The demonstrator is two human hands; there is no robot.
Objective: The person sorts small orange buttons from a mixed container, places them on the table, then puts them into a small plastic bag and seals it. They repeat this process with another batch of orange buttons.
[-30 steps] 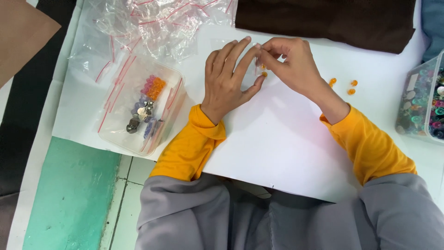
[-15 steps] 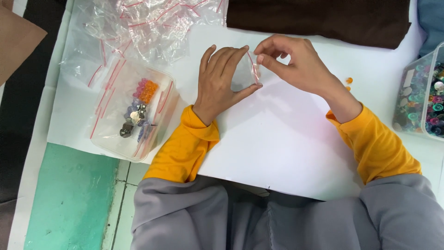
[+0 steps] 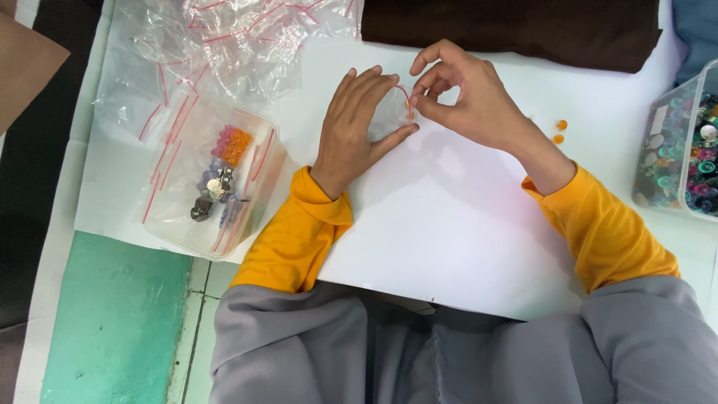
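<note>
Clear crinkly zip bag (image 3: 395, 114) between hands (image 3: 419, 116)

Small clear plastic zip bag with red seal strip (image 3: 395, 112): thin, glossy, transparent film. White work surface (image 3: 464, 224): smooth, matt, paper-like sheet. Pile of clear plastic bags (image 3: 224, 37), upper left: crinkled, shiny film. Clear rectangular plastic container (image 3: 213, 176), left: glossy walls; holds translucent orange and purple beads and dull metal pieces. Dark brown cloth (image 3: 516, 30), top: matt, soft weave. Yellow sleeves (image 3: 303, 232): matt knit fabric.
</note>
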